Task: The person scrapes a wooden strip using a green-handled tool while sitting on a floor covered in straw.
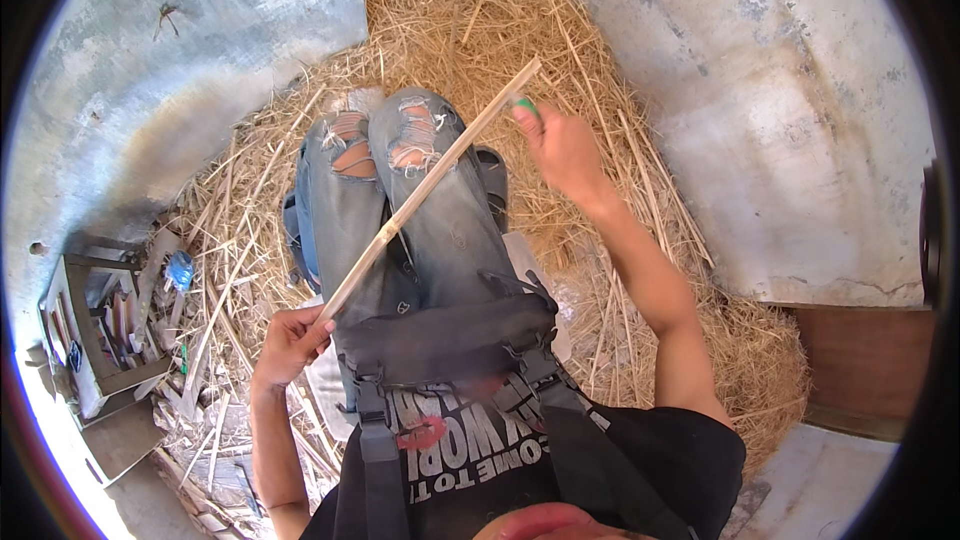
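A long, pale split bamboo strip slants across my lap from lower left to upper right, with a node showing partway along it. My left hand pinches its lower end between thumb and fingers, beside my left hip. Close to the strip's far end, my right hand is closed around a small green object that lies against or right next to the strip. Most of that object is hidden by the fingers, so its kind cannot be made out.
A big heap of straw-like shavings spreads around my legs, with loose strips at its right. At left stands a small wooden frame box holding odds and ends, near a blue plastic scrap. Weathered walls close in on both sides.
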`<move>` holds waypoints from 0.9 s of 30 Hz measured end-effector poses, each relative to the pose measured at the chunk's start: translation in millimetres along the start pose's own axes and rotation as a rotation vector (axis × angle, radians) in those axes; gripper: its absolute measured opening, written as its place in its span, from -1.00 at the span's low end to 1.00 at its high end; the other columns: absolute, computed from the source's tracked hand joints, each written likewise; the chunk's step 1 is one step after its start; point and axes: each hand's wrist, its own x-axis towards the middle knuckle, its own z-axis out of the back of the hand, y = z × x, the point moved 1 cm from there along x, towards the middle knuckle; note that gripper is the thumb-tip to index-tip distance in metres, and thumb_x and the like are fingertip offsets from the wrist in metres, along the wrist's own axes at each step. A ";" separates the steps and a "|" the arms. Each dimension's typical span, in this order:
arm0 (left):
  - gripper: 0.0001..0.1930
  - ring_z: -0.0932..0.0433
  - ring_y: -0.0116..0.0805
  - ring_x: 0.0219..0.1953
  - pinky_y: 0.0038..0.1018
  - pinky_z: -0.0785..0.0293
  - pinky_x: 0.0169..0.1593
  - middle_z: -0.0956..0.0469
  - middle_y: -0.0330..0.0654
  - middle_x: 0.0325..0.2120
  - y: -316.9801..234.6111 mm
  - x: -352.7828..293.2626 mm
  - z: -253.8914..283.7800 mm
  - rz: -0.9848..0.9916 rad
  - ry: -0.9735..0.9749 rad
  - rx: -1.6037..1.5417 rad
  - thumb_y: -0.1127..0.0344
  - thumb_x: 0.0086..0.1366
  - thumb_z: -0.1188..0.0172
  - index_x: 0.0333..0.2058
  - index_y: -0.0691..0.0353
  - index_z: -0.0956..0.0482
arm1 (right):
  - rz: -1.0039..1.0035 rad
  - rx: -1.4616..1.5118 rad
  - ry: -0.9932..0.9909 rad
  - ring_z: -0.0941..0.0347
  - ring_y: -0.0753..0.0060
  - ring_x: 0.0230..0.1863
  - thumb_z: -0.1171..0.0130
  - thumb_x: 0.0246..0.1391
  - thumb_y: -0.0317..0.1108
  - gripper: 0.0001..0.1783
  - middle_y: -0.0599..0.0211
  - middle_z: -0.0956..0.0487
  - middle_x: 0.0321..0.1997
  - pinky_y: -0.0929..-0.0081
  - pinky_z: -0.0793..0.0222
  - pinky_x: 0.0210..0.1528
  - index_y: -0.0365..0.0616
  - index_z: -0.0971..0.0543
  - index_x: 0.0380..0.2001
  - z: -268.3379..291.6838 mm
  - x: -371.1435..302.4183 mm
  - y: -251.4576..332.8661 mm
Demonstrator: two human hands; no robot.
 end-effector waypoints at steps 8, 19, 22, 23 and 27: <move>-0.70 -0.29 -0.71 -0.65 -0.67 -0.13 -0.59 -0.46 -0.40 -0.65 2.7 -18.7 17.6 0.099 -0.014 0.053 0.34 0.41 -0.33 0.05 0.36 -0.70 | -0.177 -0.055 -0.028 -0.58 -0.16 -0.46 0.23 0.49 0.25 -0.20 -0.09 -0.55 -0.63 -0.08 -0.49 -0.31 -0.31 -0.60 -0.40 15.7 32.2 -29.1; -0.65 -0.25 -0.69 -0.68 -0.66 -0.12 -0.61 -0.45 -0.37 -0.66 17.2 -28.1 28.9 0.131 0.004 0.003 0.31 0.42 -0.33 0.08 0.37 -0.67 | 0.166 -0.033 0.015 -0.57 -0.19 -0.52 0.11 0.44 0.26 -0.28 -0.06 -0.57 -0.61 -0.06 -0.46 -0.40 -0.23 -0.61 -0.37 -33.4 -25.4 33.2; -0.66 -0.23 -0.67 -0.70 -0.63 -0.06 -0.62 -0.47 -0.32 -0.67 14.6 -29.1 30.4 0.141 0.079 -0.079 0.25 0.46 -0.29 0.05 0.40 -0.67 | -0.131 0.074 -0.123 -0.53 -0.11 -0.59 0.13 0.47 0.22 -0.28 -0.02 -0.55 -0.65 -0.01 -0.43 -0.46 -0.27 -0.60 -0.39 -21.7 18.1 -36.7; -0.65 -0.23 -0.67 -0.71 -0.62 -0.05 -0.62 -0.47 -0.32 -0.68 18.6 -30.8 33.6 0.143 0.089 -0.091 0.23 0.47 -0.27 0.05 0.40 -0.67 | -0.102 0.075 -0.204 -0.43 0.07 -0.64 0.16 0.49 0.20 -0.30 0.10 -0.47 -0.70 0.07 -0.35 -0.53 -0.23 -0.61 -0.39 -13.3 20.2 -51.7; -0.62 -0.22 -0.63 -0.74 -0.60 -0.05 -0.63 -0.46 -0.30 -0.70 29.3 -24.2 34.7 0.137 0.171 -0.162 0.15 0.50 -0.24 0.03 0.39 -0.68 | 0.002 0.158 -0.206 -0.57 -0.12 -0.55 0.04 0.45 0.16 -0.34 -0.05 -0.53 -0.65 0.00 -0.45 -0.46 -0.27 -0.58 -0.43 -3.1 -5.6 -18.7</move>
